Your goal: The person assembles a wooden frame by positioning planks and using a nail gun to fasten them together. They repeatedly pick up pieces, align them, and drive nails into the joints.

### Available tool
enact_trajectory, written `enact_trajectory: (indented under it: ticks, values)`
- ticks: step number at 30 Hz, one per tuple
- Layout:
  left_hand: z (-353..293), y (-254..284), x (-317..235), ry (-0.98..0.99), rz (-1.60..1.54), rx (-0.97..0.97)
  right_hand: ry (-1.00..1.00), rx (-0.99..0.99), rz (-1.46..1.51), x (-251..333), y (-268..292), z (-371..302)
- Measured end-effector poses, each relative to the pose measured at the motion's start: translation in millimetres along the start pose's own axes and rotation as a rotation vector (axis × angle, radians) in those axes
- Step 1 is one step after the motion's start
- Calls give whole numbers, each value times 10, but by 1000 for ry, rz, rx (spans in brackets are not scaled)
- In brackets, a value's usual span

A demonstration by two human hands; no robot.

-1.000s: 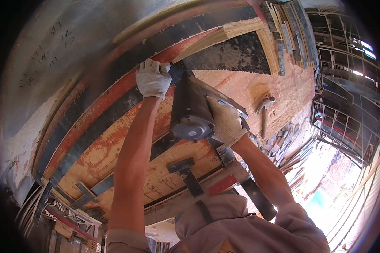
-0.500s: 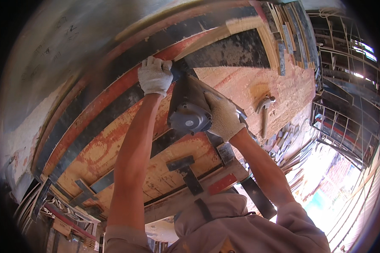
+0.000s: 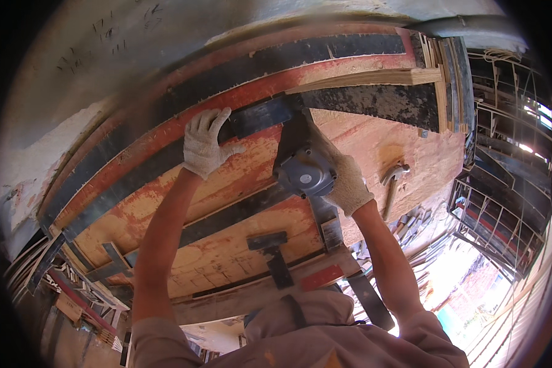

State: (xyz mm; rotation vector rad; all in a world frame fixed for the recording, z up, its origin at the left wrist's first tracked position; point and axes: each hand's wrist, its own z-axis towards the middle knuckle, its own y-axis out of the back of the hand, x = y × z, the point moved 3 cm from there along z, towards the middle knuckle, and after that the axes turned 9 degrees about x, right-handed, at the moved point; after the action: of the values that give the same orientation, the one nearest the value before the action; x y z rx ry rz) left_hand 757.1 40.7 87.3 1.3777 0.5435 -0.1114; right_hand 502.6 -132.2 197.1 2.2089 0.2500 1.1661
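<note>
My right hand (image 3: 348,187), in a pale knit glove, is wrapped round a dark grey nail gun (image 3: 305,174). The tool's round cap faces up toward me, and its far end meets the dark strips on the workbench; the exact contact point is hidden. My left hand (image 3: 205,142), gloved too, has its fingers and thumb apart and rests on or just over a long curved dark strip (image 3: 159,154). Right of its fingers lies a short dark board piece (image 3: 261,116), reaching to the nail gun's far end. A pale-edged wooden strip (image 3: 374,78) runs beyond the tool.
A claw hammer (image 3: 392,189) lies on the bench top (image 3: 423,165) at the right. Stacked narrow wood strips (image 3: 451,80) stand at the far right corner. A T-shaped dark piece (image 3: 276,260) lies nearer me. Scrap wood (image 3: 414,224) is piled beyond the bench's right edge.
My left hand has loosened from its closed hold near the nail gun and shifted left, fingers spreading. The nail gun, in my right hand, has moved right. The whole view has shifted slightly.
</note>
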Motion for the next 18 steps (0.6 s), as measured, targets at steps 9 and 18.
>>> enact_trajectory:
  ticks: [9,18]
  values:
    - [51,-111,-7,29,-57,-22,2,-31,106,105,122,-114]
    - [-1,-78,-3,39,-63,-38,-185,206,749,305,-316,-145]
